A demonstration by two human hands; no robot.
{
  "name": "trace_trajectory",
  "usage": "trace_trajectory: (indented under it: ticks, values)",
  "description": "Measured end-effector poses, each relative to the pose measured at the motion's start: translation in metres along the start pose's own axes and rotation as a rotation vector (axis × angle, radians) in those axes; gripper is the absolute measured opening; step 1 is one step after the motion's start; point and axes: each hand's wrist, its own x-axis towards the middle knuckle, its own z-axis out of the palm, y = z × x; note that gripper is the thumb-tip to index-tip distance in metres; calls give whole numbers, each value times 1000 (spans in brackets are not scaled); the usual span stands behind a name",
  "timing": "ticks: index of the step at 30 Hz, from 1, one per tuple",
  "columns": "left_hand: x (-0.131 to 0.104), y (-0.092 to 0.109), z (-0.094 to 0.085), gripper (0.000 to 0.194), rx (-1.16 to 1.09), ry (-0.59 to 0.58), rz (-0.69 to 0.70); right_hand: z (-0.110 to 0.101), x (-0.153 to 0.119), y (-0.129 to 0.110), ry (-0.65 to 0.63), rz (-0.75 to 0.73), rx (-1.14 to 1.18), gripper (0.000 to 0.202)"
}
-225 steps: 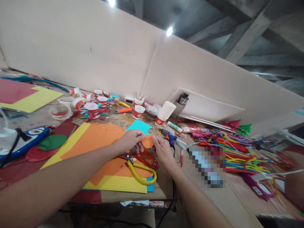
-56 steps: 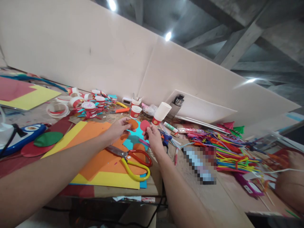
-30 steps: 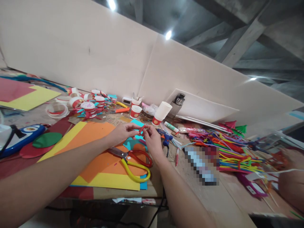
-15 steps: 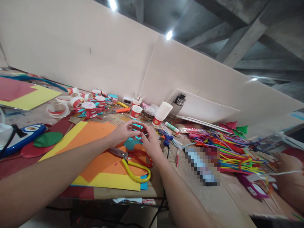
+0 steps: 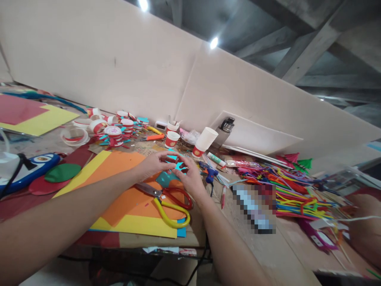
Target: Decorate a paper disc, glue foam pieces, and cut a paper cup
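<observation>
My left hand and my right hand meet over the stacked coloured paper, fingertips pinched close together. Between them is something small, too hidden to name. Bright blue paper pieces show just behind and between the fingers; whether they are held I cannot tell. Below the hands a teal piece lies on the orange paper. Scissors with one red and one yellow handle rest on the sheets beneath my right wrist, handles spread.
Red-and-white paper cup pieces with blue and red strips cluster at back left. Paper cups, a bottle and a blue glue gun stand or lie beyond. Pipe cleaners and another person's arm are at right.
My hands stay together over the paper, with fingers slightly shifted and more blue showing between them. The view has moved a little. At right, the other person's hand has drawn toward the edge.
</observation>
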Motion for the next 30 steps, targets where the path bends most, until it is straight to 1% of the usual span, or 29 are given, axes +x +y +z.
trace_trajectory:
  ticks: [4, 7, 10, 12, 16, 19, 22, 24, 27, 30]
  values:
    - [1, -1, -1, 55, 40, 30, -4, -1, -1, -2, -5, -30, 20, 40]
    - [0, -1, 1, 53, 135, 62, 82, -2, -1, -2, 2, -58, 51, 45]
    - [-1, -1, 5, 51, 252, 102, 163, -2, -1, 0, 31, -40, 69, 49]
    - [-2, 0, 6, 50, 312, 121, 172, -2, -1, 0, 36, -26, 76, 48]
    - [-3, -1, 6, 49, 408, 120, 182, -1, 0, -2, 29, -22, 73, 46]
    - [-2, -2, 4, 45, 441, 121, 195, -2, 0, -3, 22, -22, 63, 45]
    - [-2, -3, 4, 39, 429, 132, 197, -2, 0, -2, 3, -38, 60, 42]
    - [-2, -2, 5, 41, 378, 147, 153, -2, 0, -1, -12, -37, 64, 40]
    - [-3, -1, 8, 49, 197, 140, 58, 0, 1, 0, -31, -3, 88, 42]
    - [-2, -1, 8, 48, 2, 107, 13, 1, 1, 1, -30, 22, 110, 43]
